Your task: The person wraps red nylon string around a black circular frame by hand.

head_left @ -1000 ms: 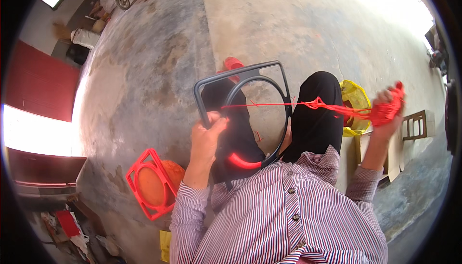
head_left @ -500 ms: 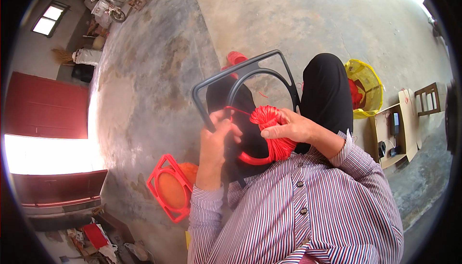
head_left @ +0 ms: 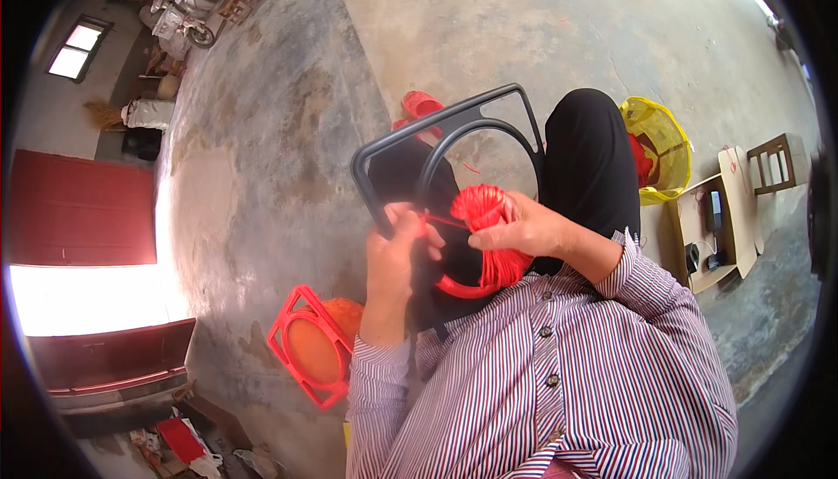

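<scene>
Across my lap rests a dark grey plastic frame (head_left: pixel 436 123) with a round ring inside its angled outer bars. A thick bundle of shiny red cord (head_left: pixel 477 205) is held over the ring's near side, where more red winding shows. My right hand (head_left: pixel 534 228) is closed around this bundle, thumb along its left side. To the left, my left hand (head_left: pixel 394 252) pinches a strand of the red cord, which runs taut to the bundle. That hand is near the frame's left bar; whether it touches the bar is unclear.
A red frame (head_left: pixel 281 332) leans by an orange round seat (head_left: pixel 319 350) at lower left. At right stand a yellow basket (head_left: pixel 683 143) holding red material, an open cardboard box (head_left: pixel 749 243) with small devices, and a wooden stool (head_left: pixel 777 163). Red footwear (head_left: pixel 422 104) shows beyond the frame.
The strand between my hands has swung lower at the left and runs from my left hand up against the bundle. My right hand keeps its hold. The whole view has shifted slightly.
</scene>
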The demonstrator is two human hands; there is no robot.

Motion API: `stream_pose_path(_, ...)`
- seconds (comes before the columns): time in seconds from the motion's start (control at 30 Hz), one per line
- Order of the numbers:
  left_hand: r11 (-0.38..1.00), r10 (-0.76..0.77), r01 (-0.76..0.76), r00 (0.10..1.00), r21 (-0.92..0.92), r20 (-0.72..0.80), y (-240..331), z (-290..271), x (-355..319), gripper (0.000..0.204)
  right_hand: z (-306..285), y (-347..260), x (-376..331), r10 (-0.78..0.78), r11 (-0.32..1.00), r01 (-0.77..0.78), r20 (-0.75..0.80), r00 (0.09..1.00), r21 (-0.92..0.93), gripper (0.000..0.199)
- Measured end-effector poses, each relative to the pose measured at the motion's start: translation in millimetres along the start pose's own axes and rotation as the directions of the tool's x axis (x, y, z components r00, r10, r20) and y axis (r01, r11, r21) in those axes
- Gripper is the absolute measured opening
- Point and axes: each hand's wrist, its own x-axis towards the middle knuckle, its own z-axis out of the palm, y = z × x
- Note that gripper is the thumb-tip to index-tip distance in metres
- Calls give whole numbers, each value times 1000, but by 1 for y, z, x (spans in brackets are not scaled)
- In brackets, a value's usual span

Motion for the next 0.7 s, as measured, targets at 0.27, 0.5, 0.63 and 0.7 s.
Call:
stream_pose_path(0.27, 999, -43, 43, 999, 12, 12, 5, 6, -3, 17, -14, 16, 20, 20, 1000, -25, -295, 955, -11, 23)
stream_pose_path(0.5, 792, 339, -362, 930, 491, 141, 9, 18, -5, 13, -29, 4, 58, -175, 912, 62, -246, 953, -406, 26)
stream_pose_path(0.63, 951, 22, -47, 996, 304, 85, 14, 15, -7, 9, -5, -19, 46, -157, 986, 161, -87, 984, 40, 37)
stream_pose_path(0.7, 936, 105, -117, 993, 331, 54, 6, 7, -4, 9, -1, -23, 36, -118, 800, 165, -119, 986, 577, 44)
